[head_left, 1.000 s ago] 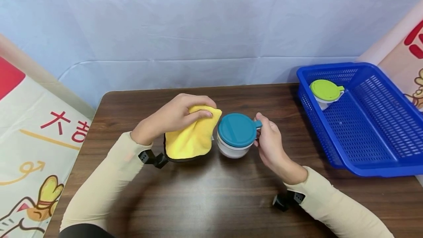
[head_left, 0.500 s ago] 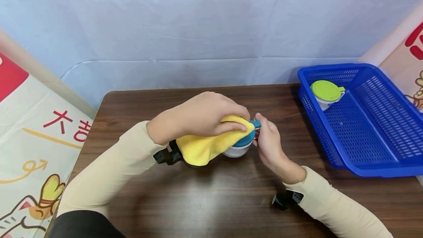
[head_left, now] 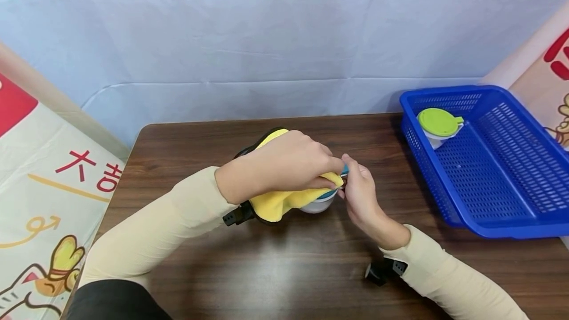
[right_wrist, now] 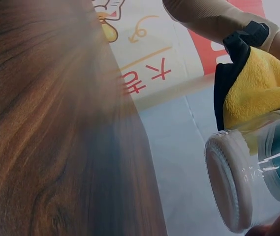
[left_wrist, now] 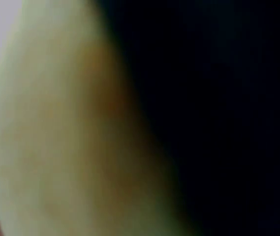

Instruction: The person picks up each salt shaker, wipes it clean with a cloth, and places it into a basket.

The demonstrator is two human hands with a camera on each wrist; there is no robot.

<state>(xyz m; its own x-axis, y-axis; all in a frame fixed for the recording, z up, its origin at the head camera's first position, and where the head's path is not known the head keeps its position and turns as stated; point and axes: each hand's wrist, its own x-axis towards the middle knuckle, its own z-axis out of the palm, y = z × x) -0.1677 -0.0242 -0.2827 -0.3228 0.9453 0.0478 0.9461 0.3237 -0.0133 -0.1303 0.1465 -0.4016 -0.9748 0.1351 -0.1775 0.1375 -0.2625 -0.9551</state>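
Note:
My left hand grips a yellow cloth with a dark edge. It lies over the teal lid of a clear jar, covering most of the lid. The jar's handle is between the fingers of my right hand, on the jar's right side. Seen from the right wrist, the clear jar shows its ribbed base, with the yellow cloth draped at its lid end. The left wrist view is blurred, filled by a pale yellowish surface and a dark area.
A blue perforated basket stands on the right of the brown wooden table. Inside its far left corner sits another jar with a lime-green lid. Behind the table hangs a pale sheet, and a printed banner is at the left.
My left hand has moved right with the cloth, from beside the jar onto its lid. Part of the cloth now sticks out behind that hand. My right hand stays at the handle.

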